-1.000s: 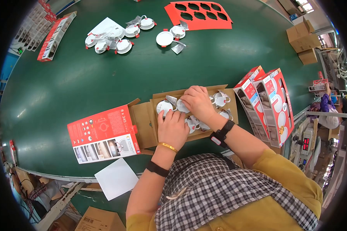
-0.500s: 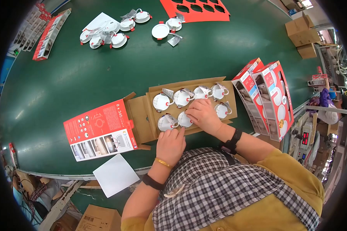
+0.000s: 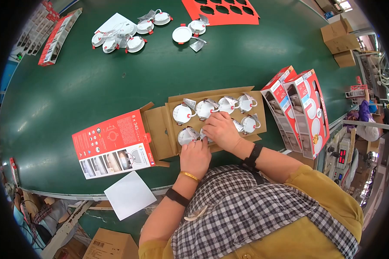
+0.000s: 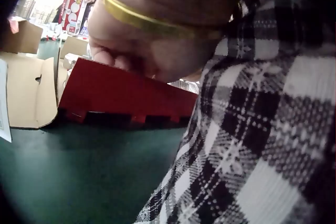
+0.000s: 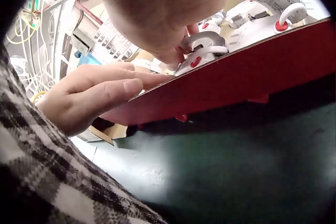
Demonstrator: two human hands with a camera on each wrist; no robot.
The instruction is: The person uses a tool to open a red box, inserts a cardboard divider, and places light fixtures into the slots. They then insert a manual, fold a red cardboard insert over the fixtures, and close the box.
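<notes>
An open cardboard box with a red printed flap holds two rows of round white lights with looped cables and silvery labels. My left hand lies at the box's near edge beside the lower-left light; the right wrist view shows that hand with extended fingers along the edge. My right hand pinches at a light in the near row and covers most of it; a red spot and cable of this light show in the right wrist view.
Two red boxes stand right of the open one. More white lights and a red sheet with holes lie farther back. White paper lies at the near edge; another long box is at far left.
Over the last second both hands moved from the box's middle to its near row, uncovering the far-row lights. Since half a second ago, they have drawn closer together.
</notes>
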